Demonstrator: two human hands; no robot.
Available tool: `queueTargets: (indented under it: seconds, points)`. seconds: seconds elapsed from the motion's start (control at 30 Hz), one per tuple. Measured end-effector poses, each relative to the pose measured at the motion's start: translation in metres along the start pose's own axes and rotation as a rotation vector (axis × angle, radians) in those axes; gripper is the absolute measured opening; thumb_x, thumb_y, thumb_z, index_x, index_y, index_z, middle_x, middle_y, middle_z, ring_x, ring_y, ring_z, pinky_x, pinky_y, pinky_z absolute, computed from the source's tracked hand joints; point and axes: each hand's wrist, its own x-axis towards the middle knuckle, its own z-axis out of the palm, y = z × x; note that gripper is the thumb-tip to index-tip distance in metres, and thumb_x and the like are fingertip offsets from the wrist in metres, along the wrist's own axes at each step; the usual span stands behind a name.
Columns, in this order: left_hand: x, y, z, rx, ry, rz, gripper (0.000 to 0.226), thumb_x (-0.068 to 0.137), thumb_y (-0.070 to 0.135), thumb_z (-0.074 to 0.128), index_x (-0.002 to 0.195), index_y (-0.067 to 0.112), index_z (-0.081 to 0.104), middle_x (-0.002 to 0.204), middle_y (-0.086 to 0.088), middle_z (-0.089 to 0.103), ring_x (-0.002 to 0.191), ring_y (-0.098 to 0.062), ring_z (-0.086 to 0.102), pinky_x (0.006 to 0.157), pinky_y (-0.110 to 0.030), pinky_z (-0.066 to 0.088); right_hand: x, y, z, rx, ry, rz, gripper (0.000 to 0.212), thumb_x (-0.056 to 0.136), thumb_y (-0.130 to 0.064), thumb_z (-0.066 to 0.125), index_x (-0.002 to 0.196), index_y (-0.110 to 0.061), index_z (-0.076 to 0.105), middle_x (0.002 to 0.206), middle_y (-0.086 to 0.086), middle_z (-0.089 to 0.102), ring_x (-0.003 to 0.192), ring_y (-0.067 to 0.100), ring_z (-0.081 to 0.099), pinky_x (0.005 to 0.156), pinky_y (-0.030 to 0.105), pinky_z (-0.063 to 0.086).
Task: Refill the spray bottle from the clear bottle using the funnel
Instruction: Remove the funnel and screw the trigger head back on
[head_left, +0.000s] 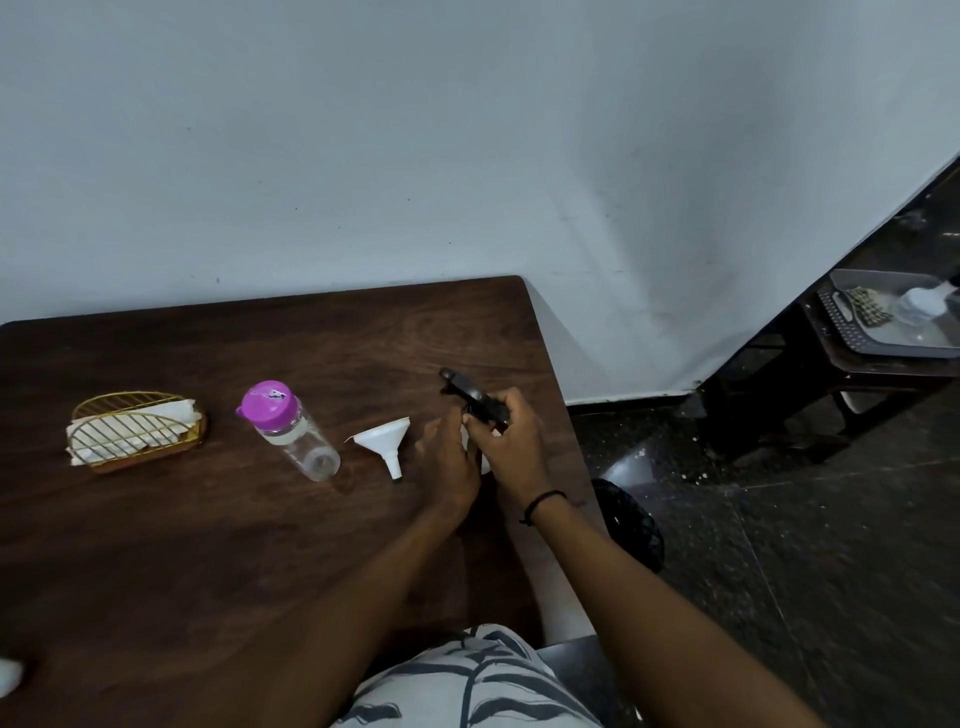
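The spray bottle stands near the table's right edge, its white body mostly hidden behind my hands. Its black trigger head sticks up and to the left. My right hand grips the black head at its collar. My left hand holds the bottle's body just below. A white funnel lies on its side to the left of my hands, spout toward me. Further left stands the clear bottle with a purple cap, tilted in this wide view, a little liquid in it.
A gold wire holder with white napkins sits at the table's left. The dark wooden table ends just right of my hands. A black stool stands beside it. A grey tray rests on a low stand at the far right.
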Motion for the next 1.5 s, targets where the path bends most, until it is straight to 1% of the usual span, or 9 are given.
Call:
queueTargets:
  seconds: [0.17,0.27,0.4,0.63,0.8,1.03,1.2,1.4,1.5]
  points:
    - [0.004,-0.002,-0.003,-0.024,-0.001,-0.002,0.041,0.088,0.041,0.041,0.104,0.01,0.061,0.092,-0.014,0.066,0.088,-0.03,0.063,0.077,-0.05,0.052,0.003,-0.005,-0.009,-0.134,-0.032,-0.129,0.048,0.077,-0.013,0.08,0.12,-0.013,0.059,0.119,0.001,0.062,0.109,0.012,0.059,0.092,0.024,0.051]
    - [0.003,0.0,-0.004,-0.023,0.013,0.037,0.037,0.087,0.047,0.041,0.107,0.02,0.056,0.092,-0.011,0.064,0.088,-0.027,0.061,0.077,-0.047,0.051,0.008,-0.014,-0.02,-0.27,-0.111,-0.231,0.041,0.084,-0.008,0.075,0.122,-0.007,0.062,0.12,0.008,0.066,0.111,0.02,0.061,0.097,0.035,0.051]
    - [0.005,-0.001,-0.004,-0.039,0.034,0.047,0.05,0.086,0.049,0.04,0.104,0.008,0.062,0.093,-0.014,0.066,0.088,-0.029,0.063,0.078,-0.048,0.052,0.02,-0.039,-0.025,-0.543,-0.274,-0.233,0.027,0.088,-0.005,0.066,0.115,-0.008,0.061,0.115,0.008,0.062,0.104,0.021,0.059,0.077,0.018,0.037]
    - [0.001,0.0,-0.005,-0.039,-0.006,0.045,0.049,0.089,0.053,0.048,0.108,0.009,0.06,0.097,-0.011,0.064,0.093,-0.028,0.06,0.082,-0.045,0.049,0.041,-0.054,-0.019,-0.805,-0.408,-0.193,0.014,0.088,-0.007,0.067,0.102,-0.006,0.064,0.108,0.012,0.062,0.097,0.027,0.062,0.071,0.027,0.039]
    - [0.003,-0.007,-0.001,0.013,-0.011,0.006,0.049,0.088,0.052,0.043,0.118,0.016,0.059,0.094,-0.01,0.063,0.089,-0.024,0.061,0.08,-0.045,0.052,0.036,-0.053,-0.012,-0.77,-0.313,-0.12,0.023,0.086,-0.02,0.07,0.106,-0.01,0.063,0.106,0.01,0.061,0.091,0.025,0.063,0.07,0.028,0.046]
    - [0.003,-0.006,0.002,0.007,-0.053,-0.05,0.027,0.089,0.019,0.063,0.115,0.011,0.058,0.102,-0.014,0.059,0.093,-0.029,0.058,0.08,-0.049,0.051,0.008,-0.024,-0.011,-0.754,-0.061,-0.175,0.033,0.093,-0.046,0.061,0.101,-0.015,0.058,0.099,0.004,0.059,0.084,0.018,0.058,0.067,0.025,0.042]
    - [0.003,-0.006,0.002,-0.066,-0.033,-0.012,0.018,0.089,0.018,0.064,0.106,0.014,0.059,0.092,-0.007,0.058,0.085,-0.024,0.056,0.076,-0.046,0.05,0.01,-0.006,-0.004,-0.53,0.107,-0.25,0.034,0.074,-0.027,0.084,0.079,-0.007,0.056,0.088,0.012,0.052,0.075,0.013,0.044,0.063,0.024,0.037]
    - [0.007,-0.006,-0.003,-0.064,-0.047,0.032,0.024,0.082,0.007,0.061,0.102,0.018,0.056,0.088,-0.008,0.058,0.083,-0.023,0.056,0.074,-0.047,0.05,0.011,0.003,0.008,-0.249,0.066,-0.17,0.029,0.079,-0.02,0.079,0.098,-0.01,0.059,0.097,0.006,0.052,0.087,0.016,0.051,0.07,0.026,0.044]
    - [0.006,-0.011,-0.003,-0.047,-0.062,0.038,0.016,0.084,0.022,0.055,0.1,0.022,0.053,0.089,-0.007,0.059,0.084,-0.025,0.056,0.074,-0.047,0.051,0.012,0.006,0.005,-0.263,-0.004,-0.143,0.028,0.081,-0.026,0.078,0.097,-0.009,0.062,0.099,0.008,0.051,0.087,0.018,0.053,0.072,0.028,0.048]
